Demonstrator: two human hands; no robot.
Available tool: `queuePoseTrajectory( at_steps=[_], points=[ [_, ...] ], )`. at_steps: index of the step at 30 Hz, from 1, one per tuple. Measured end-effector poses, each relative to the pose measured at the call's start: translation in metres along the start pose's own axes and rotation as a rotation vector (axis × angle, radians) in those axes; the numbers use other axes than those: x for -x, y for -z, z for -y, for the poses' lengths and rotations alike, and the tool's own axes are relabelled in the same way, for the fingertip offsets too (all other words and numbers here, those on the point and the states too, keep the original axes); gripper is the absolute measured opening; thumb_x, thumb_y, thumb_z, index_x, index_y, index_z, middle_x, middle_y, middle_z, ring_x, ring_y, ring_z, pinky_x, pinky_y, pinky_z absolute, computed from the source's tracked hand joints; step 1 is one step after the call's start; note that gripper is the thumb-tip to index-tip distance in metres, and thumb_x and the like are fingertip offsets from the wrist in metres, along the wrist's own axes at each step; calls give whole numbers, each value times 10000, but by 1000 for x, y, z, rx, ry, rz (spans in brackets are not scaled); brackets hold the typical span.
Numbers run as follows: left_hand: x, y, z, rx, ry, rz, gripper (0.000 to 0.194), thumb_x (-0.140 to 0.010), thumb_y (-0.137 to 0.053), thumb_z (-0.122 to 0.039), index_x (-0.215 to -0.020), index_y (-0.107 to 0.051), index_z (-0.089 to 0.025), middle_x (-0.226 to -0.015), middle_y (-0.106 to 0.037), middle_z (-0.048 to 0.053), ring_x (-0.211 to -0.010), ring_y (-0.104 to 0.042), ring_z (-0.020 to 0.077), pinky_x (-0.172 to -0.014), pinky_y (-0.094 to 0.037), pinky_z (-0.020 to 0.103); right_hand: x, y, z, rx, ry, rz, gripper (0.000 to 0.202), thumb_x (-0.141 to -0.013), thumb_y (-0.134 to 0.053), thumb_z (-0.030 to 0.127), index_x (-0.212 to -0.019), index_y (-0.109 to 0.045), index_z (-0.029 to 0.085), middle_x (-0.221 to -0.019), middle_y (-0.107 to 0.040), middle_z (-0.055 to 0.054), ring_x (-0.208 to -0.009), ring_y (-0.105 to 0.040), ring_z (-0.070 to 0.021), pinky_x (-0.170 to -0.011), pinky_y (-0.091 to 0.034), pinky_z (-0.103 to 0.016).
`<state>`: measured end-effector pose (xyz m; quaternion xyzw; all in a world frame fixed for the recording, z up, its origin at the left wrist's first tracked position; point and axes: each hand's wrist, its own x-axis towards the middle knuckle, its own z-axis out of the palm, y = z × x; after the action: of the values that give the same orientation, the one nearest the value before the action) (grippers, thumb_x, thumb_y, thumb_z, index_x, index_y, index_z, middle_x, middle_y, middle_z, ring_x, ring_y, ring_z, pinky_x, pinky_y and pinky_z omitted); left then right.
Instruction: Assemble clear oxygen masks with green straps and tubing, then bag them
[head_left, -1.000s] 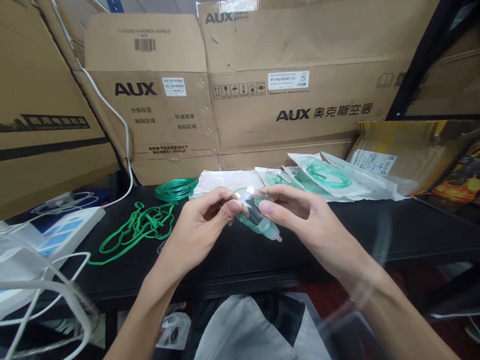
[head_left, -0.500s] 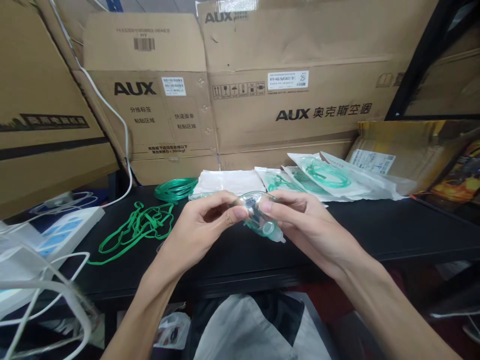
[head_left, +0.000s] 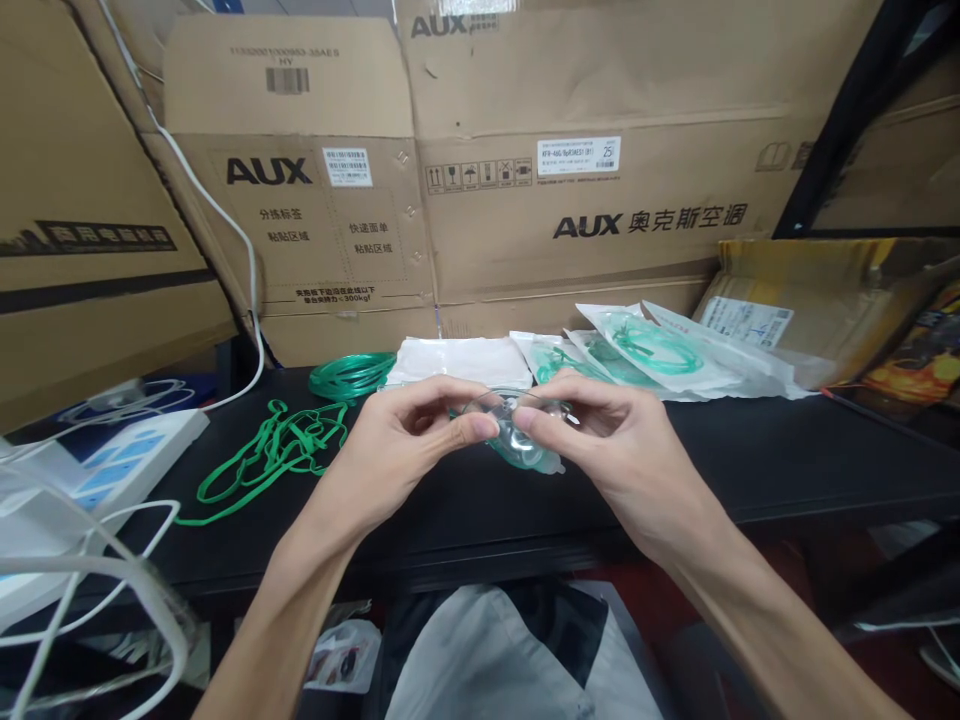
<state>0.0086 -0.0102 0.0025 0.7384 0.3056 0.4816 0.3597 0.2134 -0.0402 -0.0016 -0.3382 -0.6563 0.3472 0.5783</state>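
Observation:
A clear green-tinted plastic mask (head_left: pixel 525 448) is held between both hands above the front of the black table. My left hand (head_left: pixel 420 425) pinches its left side, thumb on top. From the right, my right hand (head_left: pixel 600 425) grips the other side, its thumb near the middle of the mask. The fingertips beneath are hidden. Green elastic straps (head_left: pixel 281 450) lie tangled on the table left of my left hand. Behind them is a coil of green tubing (head_left: pixel 352 377).
Behind the hands lie a white packet (head_left: pixel 461 360) and several packs of green tubing (head_left: pixel 652 345). A white power strip (head_left: pixel 127 465) with cables is at the left. Cardboard boxes (head_left: pixel 600 90) stand along the back, and a crumpled package (head_left: pixel 810 300) at the right.
The mask has tilted and its protruding port has turned slightly left and up. My right thumb has shifted slightly left, and both hands still hold the mask. The camera view has shifted a little.

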Motion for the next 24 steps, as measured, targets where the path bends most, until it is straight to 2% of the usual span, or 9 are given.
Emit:
queuePoseTrajectory(
  at_steps=[6, 10, 17, 24],
  points=[
    [0, 2, 0, -53, 14, 15, 175, -835, -820, -327, -967, -806, -212, -952, -766, 39, -869, -665, 188, -766, -508, 263, -1, -1, 1, 39, -9, -9, 50, -836, -769, 244, -818, -774, 198, -803, -634, -15, -780, -535, -164, -691, -402, -299],
    [0, 5, 0, -151, 41, 31, 155, -832, -819, -347, -923, -801, -222, -896, -758, 19, -794, -637, 171, -698, -464, 260, -1, 3, -1, 51, -1, 41, 48, -849, -768, 245, -836, -781, 201, -776, -603, 3, -740, -512, -146, -667, -387, -289],
    [1, 4, 1, -254, 72, 51, 168, -854, -789, -394, -888, -792, -229, -825, -719, 5, -716, -567, 159, -607, -362, 273, -3, 14, -2, 155, 0, 138, 97, -873, -767, 313, -868, -805, 224, -777, -604, 1, -743, -511, -154, -663, -358, -306],
    [1, 2, -1, -257, 70, 49, 208, -847, -787, -426, -854, -774, -218, -836, -706, 6, -667, -507, 146, -570, -317, 274, -6, 20, -2, 194, 2, 196, 189, -876, -768, 408, -877, -810, 224, -836, -656, -26, -765, -555, -175, -672, -397, -319]
  ],
)
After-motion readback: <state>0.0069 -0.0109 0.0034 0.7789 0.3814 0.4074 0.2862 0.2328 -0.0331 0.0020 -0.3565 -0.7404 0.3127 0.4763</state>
